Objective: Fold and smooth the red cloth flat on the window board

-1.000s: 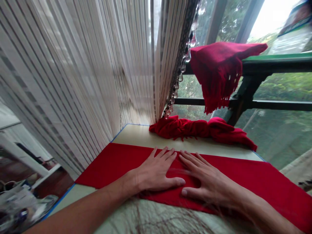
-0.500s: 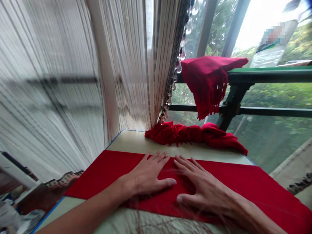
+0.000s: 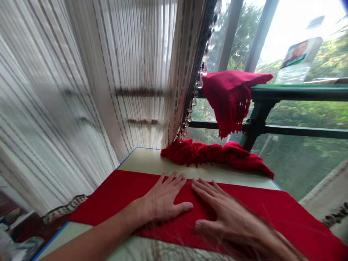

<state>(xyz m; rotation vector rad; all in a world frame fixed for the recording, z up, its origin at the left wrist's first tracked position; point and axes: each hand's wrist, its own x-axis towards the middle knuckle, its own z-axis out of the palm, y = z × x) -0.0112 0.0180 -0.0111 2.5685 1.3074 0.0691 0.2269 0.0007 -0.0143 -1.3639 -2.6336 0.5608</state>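
A red cloth point(image 3: 108, 197), probably a scarf, lies flat in a long band across the pale table point(image 3: 141, 159) and hangs past its right side. My left hand point(image 3: 165, 199) rests palm down on the middle of the cloth, fingers spread, with the fingertips at its far edge. Close beside it, my right hand point(image 3: 223, 214) also lies flat on the cloth, thumb held apart from the fingers. Neither hand grips anything. Strands of hair blur across the lower part of the view.
A bunched red fringed cloth point(image 3: 206, 152) lies along the table's far edge. Another fringed red cloth point(image 3: 228, 98) hangs over the dark green railing point(image 3: 299, 93), near a plastic bottle point(image 3: 295, 61). Striped sheer curtains point(image 3: 136, 54) with hanging beads border the left.
The view has tilted slightly, so the railing and bottle appear a little lower. Both hands stay flat on the red cloth, almost in the same place.
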